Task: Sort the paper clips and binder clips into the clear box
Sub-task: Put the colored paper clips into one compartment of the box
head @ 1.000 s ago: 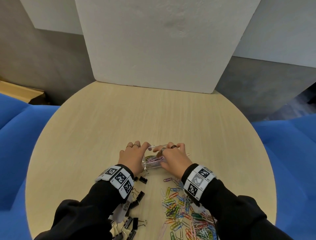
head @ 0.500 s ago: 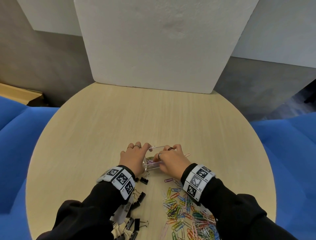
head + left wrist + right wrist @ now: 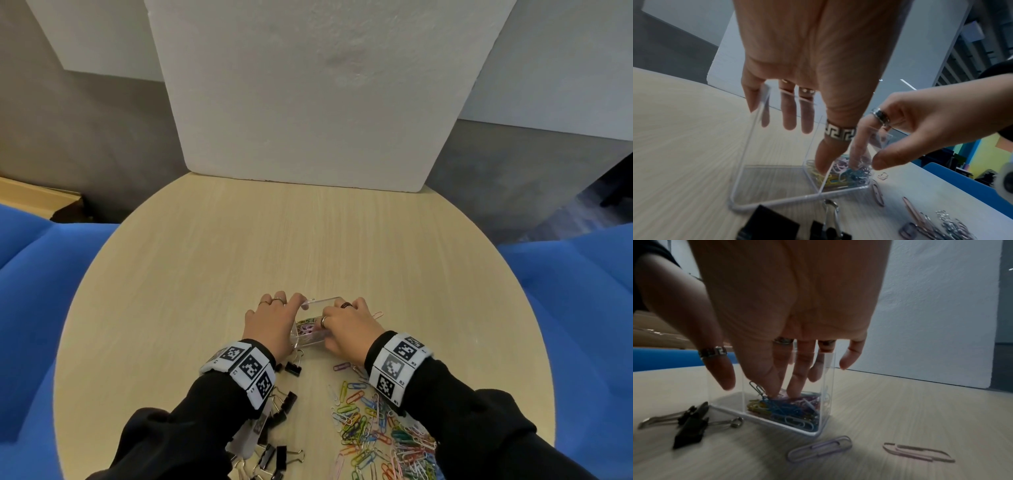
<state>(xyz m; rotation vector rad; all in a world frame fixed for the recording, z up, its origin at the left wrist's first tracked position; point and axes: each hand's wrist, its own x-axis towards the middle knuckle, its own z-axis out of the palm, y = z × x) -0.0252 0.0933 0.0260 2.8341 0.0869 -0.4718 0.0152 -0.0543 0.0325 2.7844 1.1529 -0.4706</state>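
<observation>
A clear two-compartment box (image 3: 322, 301) stands on the round table, held between my hands. Its right compartment holds coloured paper clips (image 3: 789, 407); the left one (image 3: 777, 178) is bare. My left hand (image 3: 277, 315) grips the box, with its fingers (image 3: 789, 116) behind the far wall and the ringed thumb (image 3: 840, 133) near the divider. My right hand (image 3: 346, 325) reaches down into the clip compartment, its straight fingertips (image 3: 795, 387) touching the clips. Loose paper clips (image 3: 376, 435) lie near right, and black binder clips (image 3: 284, 404) lie near left.
One binder clip (image 3: 692, 423) lies against the box's near side. A lilac clip (image 3: 820, 447) and a pink clip (image 3: 918, 452) lie beside it. A white foam board (image 3: 315, 102) stands at the table's far edge, and blue seats (image 3: 41, 291) flank the table (image 3: 308, 240).
Both hands stay at the box. The right hand has moved further over the clip compartment and now covers more of it.
</observation>
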